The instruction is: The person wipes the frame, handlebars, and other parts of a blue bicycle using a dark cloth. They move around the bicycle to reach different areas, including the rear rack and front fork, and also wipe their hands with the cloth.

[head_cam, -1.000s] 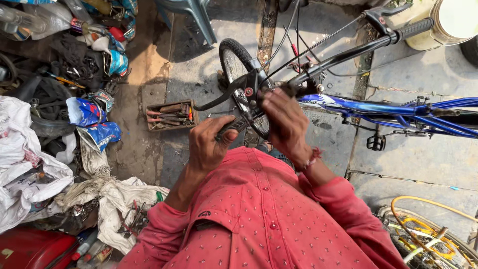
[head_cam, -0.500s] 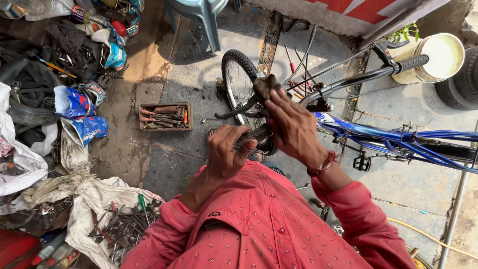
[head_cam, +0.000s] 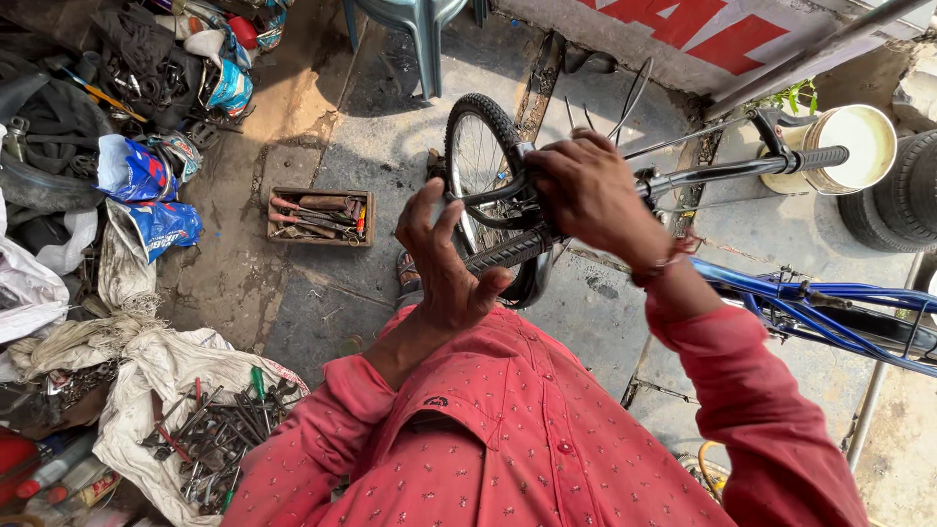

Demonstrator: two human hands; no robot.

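While spread open beside the near handlebar grip [head_cam: 509, 250], left hand [head_cam: 444, 263] clasps nothing: fingers fanned upward, thumb tip just touching the ribbed black rubber, palm turned toward the wheel. Right hand [head_cam: 590, 190] curled down over the middle of the handlebar [head_cam: 722, 173], fingers wrapped around the bar close to the stem (exact contact under the knuckles hidden), a red thread band at the wrist. Both arms in a red dotted shirt [head_cam: 508, 439], filling the lower middle of the view.

Just beyond the hands, front wheel [head_cam: 478, 161] of the bicycle, knobby black tyre upright, spokes catching light, a dark mudguard curving beneath the near grip. Far grip [head_cam: 810, 157] pointing right, toward a white bucket [head_cam: 847, 146] standing beside a stacked black tyre [head_cam: 903, 195] at the right edge. Blue frame tubes [head_cam: 830, 303] running off to the right below the forearm.

Left of the wheel, on the stained concrete floor [head_cam: 390, 146], a small wooden tray [head_cam: 320, 216] holding red-handled tools. Farther left, blue printed bags [head_cam: 146, 190], dark rubber tubes and rags heaped together. Lower left, a pale cloth [head_cam: 137, 385] spread with a jumble of spanners and screwdrivers (too tangled to tell apart). Top centre, legs of a grey-green plastic chair [head_cam: 415, 29]; behind it, a low wall with red lettering.
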